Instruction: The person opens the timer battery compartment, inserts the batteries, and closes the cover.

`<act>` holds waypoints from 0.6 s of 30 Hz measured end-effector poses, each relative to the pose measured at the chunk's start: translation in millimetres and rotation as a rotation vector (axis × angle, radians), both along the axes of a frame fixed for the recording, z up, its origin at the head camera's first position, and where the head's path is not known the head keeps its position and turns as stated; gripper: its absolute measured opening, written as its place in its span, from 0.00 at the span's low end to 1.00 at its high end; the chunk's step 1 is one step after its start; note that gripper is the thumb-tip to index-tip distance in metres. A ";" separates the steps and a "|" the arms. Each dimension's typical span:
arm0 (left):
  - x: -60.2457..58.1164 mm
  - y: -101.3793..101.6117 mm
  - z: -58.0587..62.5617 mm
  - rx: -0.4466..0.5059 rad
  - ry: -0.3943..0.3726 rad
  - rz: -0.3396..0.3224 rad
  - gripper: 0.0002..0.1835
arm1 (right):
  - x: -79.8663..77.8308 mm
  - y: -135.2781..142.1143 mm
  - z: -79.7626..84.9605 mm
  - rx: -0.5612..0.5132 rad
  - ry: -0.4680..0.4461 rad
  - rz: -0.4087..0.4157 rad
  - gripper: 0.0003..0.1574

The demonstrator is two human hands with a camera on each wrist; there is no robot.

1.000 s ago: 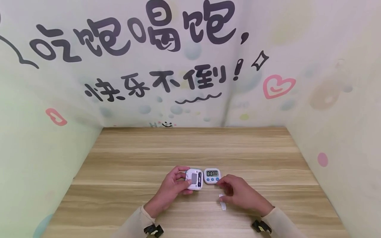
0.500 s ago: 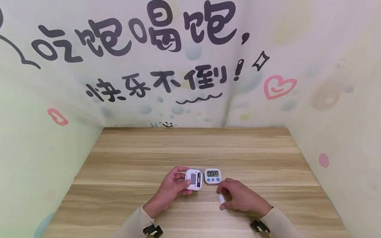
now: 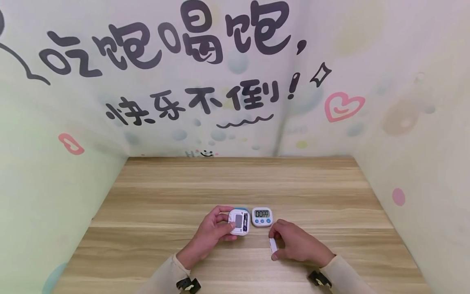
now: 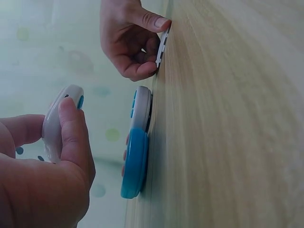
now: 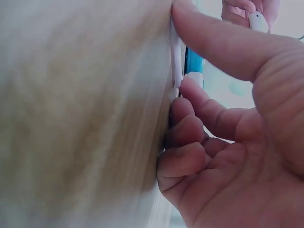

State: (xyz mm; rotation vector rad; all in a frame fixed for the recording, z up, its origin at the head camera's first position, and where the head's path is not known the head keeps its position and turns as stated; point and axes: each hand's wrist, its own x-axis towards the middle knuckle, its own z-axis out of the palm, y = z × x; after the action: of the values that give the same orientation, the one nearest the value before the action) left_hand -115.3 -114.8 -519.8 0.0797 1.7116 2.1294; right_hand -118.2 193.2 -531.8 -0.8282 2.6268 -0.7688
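My left hand (image 3: 211, 228) grips a white digital timer (image 3: 235, 229) with its back facing up, raised off the table. A dark battery (image 3: 245, 223) lies in its uncovered slot, beside a grey square patch. My right hand (image 3: 297, 243) pinches a small white battery cover (image 3: 273, 246) by its ends, between thumb and fingers. In the right wrist view the cover (image 5: 176, 57) is at the tabletop. A white timer with blue buttons (image 3: 262, 217) lies face up between the hands. A blue-cased timer (image 4: 136, 164) sits on the table, mostly hidden in the head view by the held timer.
The wood-grain table (image 3: 165, 192) meets a printed back wall (image 3: 235, 139) at its far edge. Pale side walls enclose it left and right. Each wrist wears a black strap (image 3: 189, 284).
My right hand has shifted slightly and spread its thumb down, now pinching the battery cover that lay under it. The left hand keeps the timer in nearly the same place.
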 end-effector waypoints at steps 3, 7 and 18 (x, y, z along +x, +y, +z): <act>0.0 1.2 0.1 0.007 0.010 -0.007 0.30 | -0.7 -0.1 0.4 -0.004 0.005 0.001 0.32; 0.5 1.5 0.3 0.006 0.010 -0.003 0.30 | -1.2 -1.7 0.0 -0.028 -0.026 0.002 0.32; 1.9 -0.4 0.0 0.005 0.000 0.009 0.30 | -1.0 -1.4 8.5 -0.187 -0.132 0.027 0.20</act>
State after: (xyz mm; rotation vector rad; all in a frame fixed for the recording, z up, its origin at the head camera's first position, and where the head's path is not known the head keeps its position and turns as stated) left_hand -113.4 -115.2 -519.7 0.0742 1.7100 2.1400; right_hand -119.2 191.8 -523.3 -0.8295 2.4509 -1.0367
